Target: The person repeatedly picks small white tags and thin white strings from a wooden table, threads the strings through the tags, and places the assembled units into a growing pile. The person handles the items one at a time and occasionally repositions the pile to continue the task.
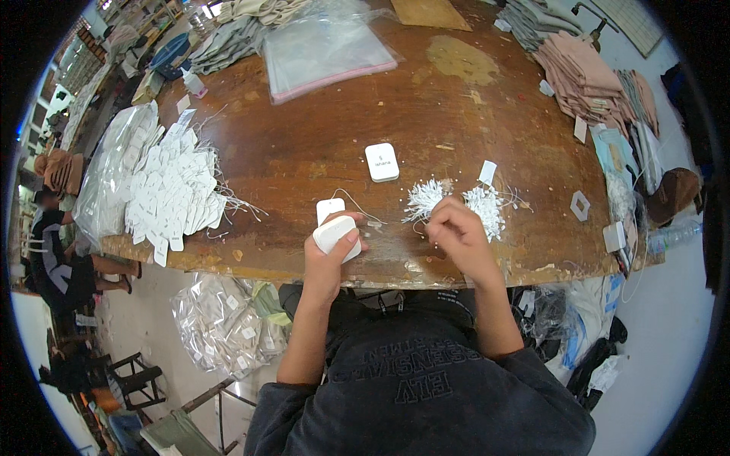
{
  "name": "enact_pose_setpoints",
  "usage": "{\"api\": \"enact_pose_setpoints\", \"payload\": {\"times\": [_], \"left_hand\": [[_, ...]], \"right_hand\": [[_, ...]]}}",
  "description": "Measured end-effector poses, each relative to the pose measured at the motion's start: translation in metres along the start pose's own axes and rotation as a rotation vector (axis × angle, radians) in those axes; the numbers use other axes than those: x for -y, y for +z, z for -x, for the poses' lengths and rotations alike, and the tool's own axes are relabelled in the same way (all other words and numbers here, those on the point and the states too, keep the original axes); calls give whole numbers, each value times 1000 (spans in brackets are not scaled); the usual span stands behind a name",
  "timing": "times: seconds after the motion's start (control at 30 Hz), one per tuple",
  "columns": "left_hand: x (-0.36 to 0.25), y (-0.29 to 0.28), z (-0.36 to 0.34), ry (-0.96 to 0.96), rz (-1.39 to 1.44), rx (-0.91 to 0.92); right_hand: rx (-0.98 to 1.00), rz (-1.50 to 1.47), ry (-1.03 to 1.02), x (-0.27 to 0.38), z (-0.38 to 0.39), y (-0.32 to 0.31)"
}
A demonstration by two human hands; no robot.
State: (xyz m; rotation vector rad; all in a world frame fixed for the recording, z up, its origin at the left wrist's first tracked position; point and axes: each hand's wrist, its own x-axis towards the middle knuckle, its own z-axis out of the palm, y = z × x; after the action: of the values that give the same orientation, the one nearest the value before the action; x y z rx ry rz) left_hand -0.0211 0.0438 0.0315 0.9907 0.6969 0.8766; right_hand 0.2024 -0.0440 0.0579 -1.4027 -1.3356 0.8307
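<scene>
My left hand (323, 262) is closed round white rounded hang tags (336, 234), its thumb lying over them. Just beyond its fingers a white hang tag (329, 207) shows, with a thin string loop (357, 204) trailing to the right. My right hand (460, 232) is at the near side of a heap of white tag strings (426, 197), its fingers curled together; whatever they pinch is hidden. Right beside that hand is a second bunch of tag strings (484, 207). A neat stack of white hang tags (382, 163) stands ahead, between my hands.
At the left lies a big pile of strung tags (173, 186) beside a clear plastic bag (114, 171). Clear plastic sleeves (327, 61) lie at the back of the wooden table (304, 144). Folded pink garments (582, 76) are stacked at the far right; a white hexagonal piece (580, 205) lies nearer.
</scene>
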Motion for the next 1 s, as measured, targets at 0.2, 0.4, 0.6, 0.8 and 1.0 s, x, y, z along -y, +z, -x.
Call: {"api": "enact_pose_setpoints", "payload": {"times": [0.2, 0.4, 0.6, 0.8, 1.0], "left_hand": [[-6, 11, 8, -67, -166, 325], [-11, -2, 9, -103, -29, 265], [-5, 1, 7, -164, 70, 11], [9, 6, 2, -191, 264, 30], [18, 10, 7, -150, -17, 41]], "right_hand": [[123, 18, -145, 1, -8, 29], [255, 151, 46, -1, -9, 30], [-141, -435, -147, -11, -9, 27], [-131, -850, 53, -2, -5, 45], [-146, -71, -39, 3, -1, 79]]}}
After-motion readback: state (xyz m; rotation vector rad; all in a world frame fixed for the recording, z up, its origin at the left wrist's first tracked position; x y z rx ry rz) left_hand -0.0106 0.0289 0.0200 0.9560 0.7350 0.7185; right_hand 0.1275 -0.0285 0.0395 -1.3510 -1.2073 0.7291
